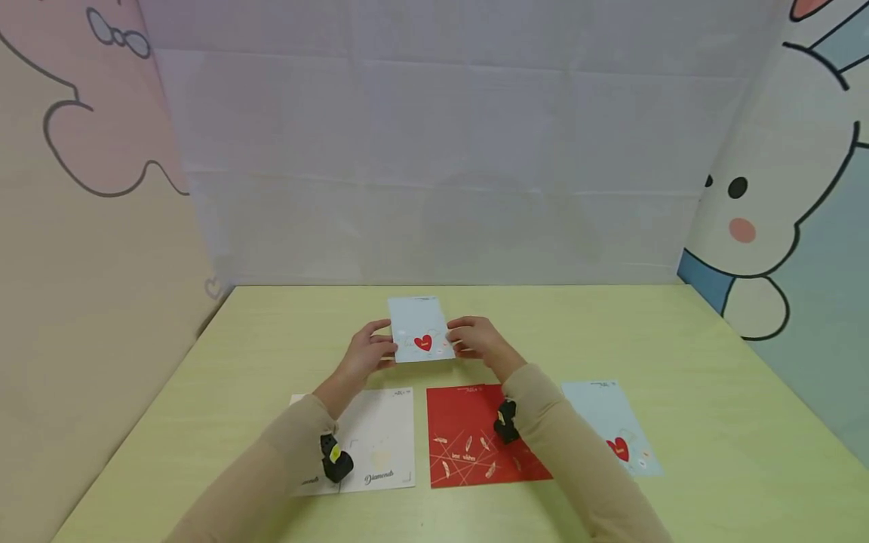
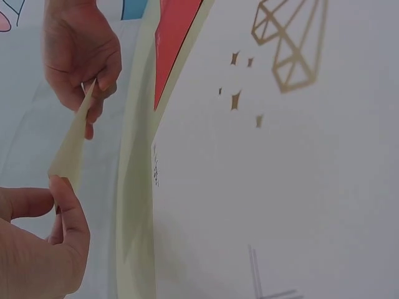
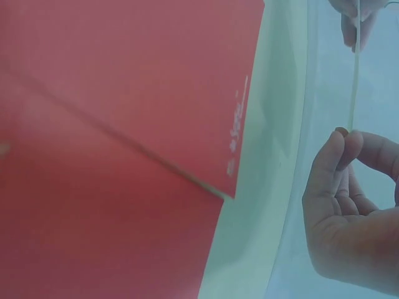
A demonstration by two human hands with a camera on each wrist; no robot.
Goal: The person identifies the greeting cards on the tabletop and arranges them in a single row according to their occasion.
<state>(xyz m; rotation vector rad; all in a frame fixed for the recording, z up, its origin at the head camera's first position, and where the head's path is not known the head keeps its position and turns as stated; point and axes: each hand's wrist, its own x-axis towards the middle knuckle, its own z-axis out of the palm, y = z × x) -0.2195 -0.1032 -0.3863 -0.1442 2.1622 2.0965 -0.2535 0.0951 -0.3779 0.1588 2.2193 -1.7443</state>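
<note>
A pale blue greeting card (image 1: 414, 324) with a red heart is held up by both hands, beyond the row of cards on the table. My left hand (image 1: 364, 353) pinches its left edge between thumb and fingers. At the opposite edge, my right hand (image 1: 483, 343) pinches it the same way. In the left wrist view the held card (image 2: 73, 146) appears nearly edge-on between the left hand (image 2: 47, 246) and the right hand (image 2: 81, 53). The right wrist view also gives the card (image 3: 355, 81) as a thin strip, with the right hand (image 3: 349, 212) gripping its near end.
White cards marked Diamonds (image 1: 380, 430) lie at the left, partly under the left sleeve. Overlapping red cards (image 1: 462, 437) lie in the middle beneath the right forearm. Another pale blue heart card (image 1: 604, 407) is at the right. A white sheet (image 1: 434, 166) hangs behind the table (image 1: 713, 422).
</note>
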